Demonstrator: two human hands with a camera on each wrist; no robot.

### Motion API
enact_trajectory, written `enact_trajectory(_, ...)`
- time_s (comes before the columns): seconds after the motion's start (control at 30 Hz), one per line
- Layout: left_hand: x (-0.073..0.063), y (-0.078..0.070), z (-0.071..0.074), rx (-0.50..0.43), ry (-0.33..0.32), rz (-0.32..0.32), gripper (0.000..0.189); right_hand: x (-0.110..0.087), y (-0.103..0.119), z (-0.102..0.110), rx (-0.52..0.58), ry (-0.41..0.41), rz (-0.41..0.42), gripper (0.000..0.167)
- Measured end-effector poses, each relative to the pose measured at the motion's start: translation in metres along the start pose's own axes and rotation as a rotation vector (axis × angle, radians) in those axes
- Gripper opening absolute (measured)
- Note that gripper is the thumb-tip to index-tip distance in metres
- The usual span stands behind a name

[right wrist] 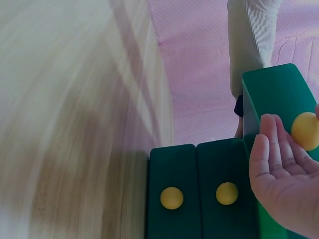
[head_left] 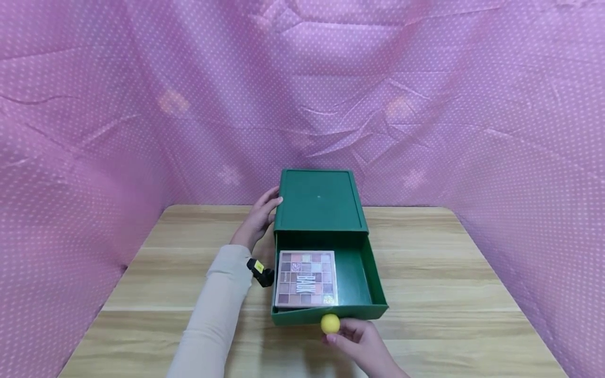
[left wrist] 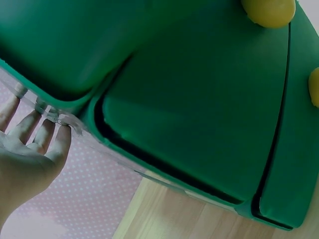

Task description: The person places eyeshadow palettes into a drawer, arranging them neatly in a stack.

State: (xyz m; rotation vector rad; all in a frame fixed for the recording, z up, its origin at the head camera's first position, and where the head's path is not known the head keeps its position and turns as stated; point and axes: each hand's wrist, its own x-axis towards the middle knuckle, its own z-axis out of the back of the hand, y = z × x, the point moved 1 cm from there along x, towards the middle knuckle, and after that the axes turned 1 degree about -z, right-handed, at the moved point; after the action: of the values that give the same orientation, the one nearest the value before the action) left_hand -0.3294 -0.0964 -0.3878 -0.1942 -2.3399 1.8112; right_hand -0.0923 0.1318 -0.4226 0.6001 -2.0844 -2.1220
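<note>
A green drawer cabinet [head_left: 317,199] stands on the table, its top drawer [head_left: 354,283] pulled out toward me. Inside the drawer, on the left, lies a flat eyeshadow palette [head_left: 307,289] with a grid of coloured squares. On the drawer's front is a round yellow knob [head_left: 330,323]. My right hand [head_left: 364,344] pinches that knob, thumb on one side and fingers on the other. My left hand [head_left: 257,218] rests against the cabinet's left side, and its extended fingertips touch the side wall in the left wrist view.
Two lower drawers with yellow knobs [right wrist: 172,198] are closed in the right wrist view. Beneath the cabinet is a wooden table [head_left: 454,294]. Pink dotted cloth [head_left: 302,105] hangs behind and on both sides. A black wrist device [head_left: 260,273] sits beside the drawer's left edge.
</note>
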Motion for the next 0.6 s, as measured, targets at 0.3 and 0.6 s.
enact_trajectory(0.3, 0.002, 0.002, 0.000, -0.006, -0.005, -0.004, 0.049, 0.005, 0.006, -0.003, 0.053, -0.058, -0.021, 0.039)
enact_trajectory(0.6, 0.005, 0.001, 0.000, -0.023, -0.006, -0.015, 0.048, 0.019, 0.011, -0.005, 0.069, -0.115, 0.026, 0.038)
